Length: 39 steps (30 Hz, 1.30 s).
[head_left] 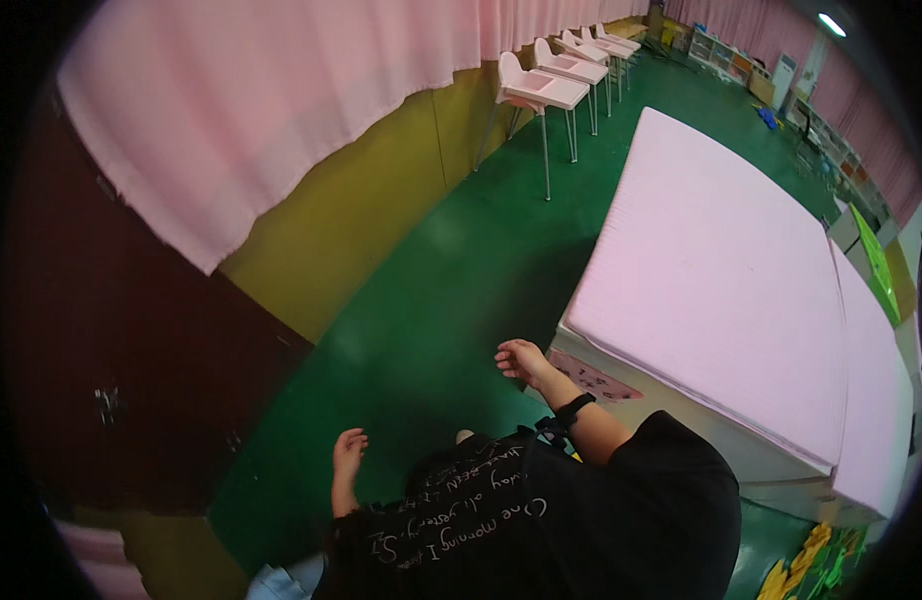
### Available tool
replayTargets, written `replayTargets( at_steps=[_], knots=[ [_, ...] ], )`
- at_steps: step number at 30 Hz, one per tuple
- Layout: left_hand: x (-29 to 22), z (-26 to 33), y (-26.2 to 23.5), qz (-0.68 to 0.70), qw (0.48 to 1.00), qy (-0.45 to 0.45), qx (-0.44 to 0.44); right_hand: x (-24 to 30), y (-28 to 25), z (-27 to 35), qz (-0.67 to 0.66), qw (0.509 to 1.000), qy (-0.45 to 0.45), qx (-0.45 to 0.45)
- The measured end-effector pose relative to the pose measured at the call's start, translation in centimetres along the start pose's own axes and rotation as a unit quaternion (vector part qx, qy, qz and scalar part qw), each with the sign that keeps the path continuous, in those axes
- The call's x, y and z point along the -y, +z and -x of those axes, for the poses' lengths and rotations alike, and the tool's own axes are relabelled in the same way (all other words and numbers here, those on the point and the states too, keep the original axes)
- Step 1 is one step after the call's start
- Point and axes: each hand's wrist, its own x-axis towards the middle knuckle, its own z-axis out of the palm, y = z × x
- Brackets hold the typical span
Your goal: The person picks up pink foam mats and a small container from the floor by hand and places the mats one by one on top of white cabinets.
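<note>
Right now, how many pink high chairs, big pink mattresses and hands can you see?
Pink high chairs: 4
Big pink mattresses: 2
Hands: 2, the left hand and the right hand, both empty
Total: 8

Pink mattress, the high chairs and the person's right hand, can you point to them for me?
Pink mattress (721,260): head view, middle of its flat top.
High chairs (541,92): head view, tray of the nearest white chair.
Right hand (521,360): head view, back of the open hand, near the mattress corner.
</note>
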Motion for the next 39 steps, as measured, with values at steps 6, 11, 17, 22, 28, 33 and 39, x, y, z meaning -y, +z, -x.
replayTargets(
  at_steps=[6,11,17,22,28,33,39],
  knots=[
    [-4.3,-10.3,-6.3,0.065,0.993,0.006,-0.100,7.9,3.8,-7.7,0.060,0.993,-0.098,-0.001],
    [-6.9,-22.7,-7.4,0.082,0.991,-0.073,-0.077,12.3,1.1,-14.4,-0.001,0.993,-0.089,-0.078],
    [-14.3,-40.4,-7.0,0.029,0.994,-0.016,-0.102,17.4,-0.3,-21.6,0.029,0.989,-0.051,-0.137],
    [-25.4,-55.1,1.5,-0.044,0.998,0.008,0.048,24.3,-5.1,-23.3,-0.005,0.955,-0.175,-0.240],
    [-35.6,-68.4,17.4,-0.099,0.971,0.089,0.200,29.9,-11.3,-23.4,-0.071,0.931,-0.195,-0.302],
    [-44.1,-72.4,34.0,-0.151,0.914,0.193,0.323,35.5,-18.7,-25.7,-0.035,0.935,-0.199,-0.290],
    [-54.0,-76.4,47.3,-0.192,0.877,0.222,0.380,47.3,-28.4,-32.2,-0.031,0.905,-0.234,-0.353]
  ],
)
